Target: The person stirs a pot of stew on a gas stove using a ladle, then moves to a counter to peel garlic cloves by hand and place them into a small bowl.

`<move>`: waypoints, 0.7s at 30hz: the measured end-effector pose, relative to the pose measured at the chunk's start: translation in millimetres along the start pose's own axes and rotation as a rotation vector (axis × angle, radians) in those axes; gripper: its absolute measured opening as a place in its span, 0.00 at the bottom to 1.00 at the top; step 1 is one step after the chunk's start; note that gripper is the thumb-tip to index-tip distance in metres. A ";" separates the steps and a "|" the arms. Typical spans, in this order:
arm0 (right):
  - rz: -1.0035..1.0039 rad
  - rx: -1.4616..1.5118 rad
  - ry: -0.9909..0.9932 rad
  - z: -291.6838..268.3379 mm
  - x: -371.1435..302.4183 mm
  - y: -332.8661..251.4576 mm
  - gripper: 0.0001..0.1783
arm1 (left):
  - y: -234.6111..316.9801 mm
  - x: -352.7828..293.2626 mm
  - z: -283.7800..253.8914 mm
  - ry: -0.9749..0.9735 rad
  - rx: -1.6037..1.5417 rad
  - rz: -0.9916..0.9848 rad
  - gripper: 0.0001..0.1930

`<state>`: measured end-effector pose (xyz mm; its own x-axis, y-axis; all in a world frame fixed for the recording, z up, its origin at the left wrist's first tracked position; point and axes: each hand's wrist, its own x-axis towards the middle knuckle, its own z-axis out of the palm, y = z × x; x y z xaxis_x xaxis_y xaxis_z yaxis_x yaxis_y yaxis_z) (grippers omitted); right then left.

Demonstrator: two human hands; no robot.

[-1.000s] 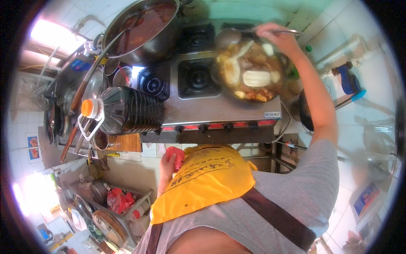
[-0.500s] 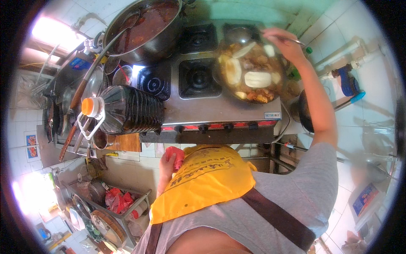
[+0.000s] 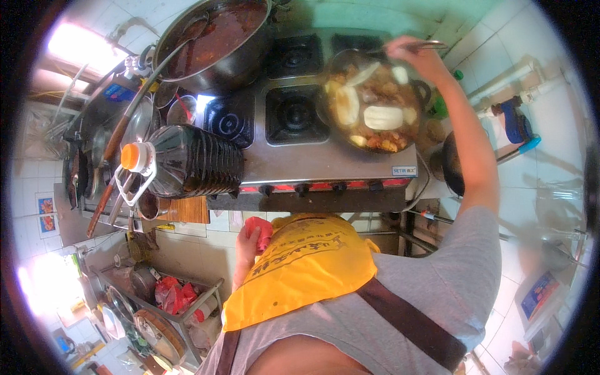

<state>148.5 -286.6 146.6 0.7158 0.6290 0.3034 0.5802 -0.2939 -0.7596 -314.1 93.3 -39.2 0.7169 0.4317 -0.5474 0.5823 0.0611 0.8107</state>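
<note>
My right hand point(image 3: 414, 55) is closed round the handle of a metal ladle point(image 3: 432, 45) over the far side of a dark pan point(image 3: 423, 94). The ladle's bowl cannot be made out; steam and the hand blur that spot. Brown stew point(image 3: 373, 95) with chunks of food fills the pan, and several flat, pale pieces point(image 3: 383, 117) lie on top. At my waist, beside the yellow apron point(image 3: 312, 256), my left hand point(image 3: 249, 240) grips a crumpled red cloth point(image 3: 259, 232).
The pan stands at the right of a steel gas stove point(image 3: 294, 164) with several burners point(image 3: 295, 115). A large pot point(image 3: 215, 40) of red-brown liquid is at the back left, with a long-handled ladle point(image 3: 150, 81) in it. Nearer stands a big dark-liquid jug point(image 3: 197, 162) with an orange cap.
The ladle's bowl showed above the pan's far edge before; now it is no longer distinct. My right hand has shifted slightly left. The left hand stays put with the cloth.
</note>
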 end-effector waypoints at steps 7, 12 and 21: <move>0.108 0.217 -0.006 -16.5 9.2 17.4 0.08 | -1.8 -1.0 -2.2 0.005 0.024 0.001 0.16; 0.126 0.464 0.100 -24.7 7.8 40.1 0.09 | 26.8 -14.4 7.2 -0.002 -0.034 -0.025 0.14; 0.097 0.189 -0.055 -12.5 11.8 18.6 0.08 | 15.3 -10.2 4.8 0.010 -0.064 -0.015 0.13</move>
<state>172.5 -293.7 143.2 0.7390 0.6446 0.1958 0.4229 -0.2176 -0.8797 -310.7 85.6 -22.2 0.7044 0.4392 -0.5577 0.5669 0.1248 0.8143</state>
